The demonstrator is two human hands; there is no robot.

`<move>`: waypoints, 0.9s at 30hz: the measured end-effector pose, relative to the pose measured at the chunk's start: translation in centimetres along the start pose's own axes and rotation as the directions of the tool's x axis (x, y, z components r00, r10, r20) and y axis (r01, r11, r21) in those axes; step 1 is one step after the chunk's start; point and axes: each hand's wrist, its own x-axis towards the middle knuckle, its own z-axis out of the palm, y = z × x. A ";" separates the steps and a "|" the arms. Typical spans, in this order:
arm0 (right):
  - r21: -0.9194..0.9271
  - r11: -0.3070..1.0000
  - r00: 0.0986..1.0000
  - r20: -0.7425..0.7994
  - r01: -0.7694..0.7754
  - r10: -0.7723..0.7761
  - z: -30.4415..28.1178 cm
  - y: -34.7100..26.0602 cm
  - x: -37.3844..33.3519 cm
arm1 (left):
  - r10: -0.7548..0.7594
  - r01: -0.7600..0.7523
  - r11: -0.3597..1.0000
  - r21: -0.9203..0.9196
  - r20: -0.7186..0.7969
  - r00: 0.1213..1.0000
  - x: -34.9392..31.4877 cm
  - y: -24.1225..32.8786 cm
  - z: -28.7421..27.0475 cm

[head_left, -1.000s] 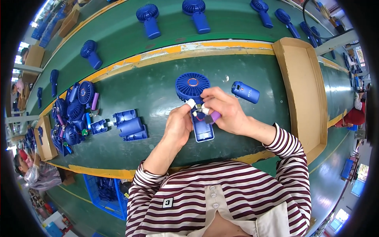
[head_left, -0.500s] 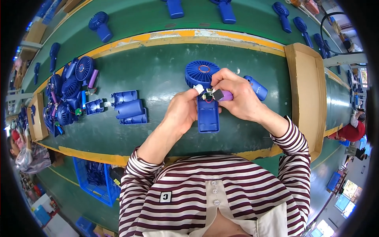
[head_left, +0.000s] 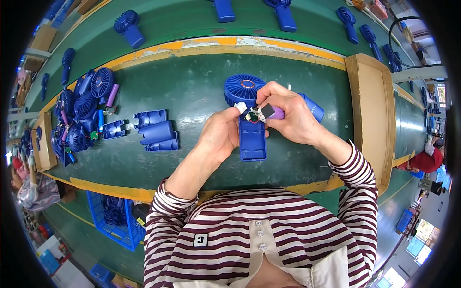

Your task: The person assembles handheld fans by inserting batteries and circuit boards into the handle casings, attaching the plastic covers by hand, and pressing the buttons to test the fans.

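Fan (head_left: 246, 88) mid-scene, over tabletop (head_left: 197, 77) | left hand (head_left: 217, 133): fingers gripping its open handle (head_left: 253, 146) | right hand (head_left: 294, 117): fingers pinching purple cell (head_left: 277, 113) | step: apparently handling wires (head_left: 253, 120) | next calls for: steadiness, slack

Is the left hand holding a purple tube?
No, the right hand holds the purple tube, while the left hand holds the open blue fan.

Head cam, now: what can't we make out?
All in the head view:
- Purple cell, one end: hidden by the right hand.
- Left hand, most fingers: hidden under the fan handle.
- Blue cover, near side: behind the right hand.
- Wiring: too small and crowded to trace.
- Far fan, head: cut off by the upper edge.
- Crate contents: too dark and jumbled to count.
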 end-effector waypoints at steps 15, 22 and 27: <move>-0.348 0.891 0.948 -0.019 0.293 -0.319 1.9 0.2 -1.5 | 0.027 -0.025 0.999 0.020 -0.137 0.990 -0.2 -1.9 -1.0; -0.508 0.791 0.933 0.088 0.342 -0.348 3.2 1.0 -2.3 | 0.046 -0.030 0.994 0.104 -0.161 0.986 -0.8 -2.5 -1.8; -0.560 0.749 0.928 0.111 0.354 -0.355 4.1 1.3 -2.5 | 0.079 -0.045 0.969 0.244 -0.130 0.988 -0.6 -3.6 -2.7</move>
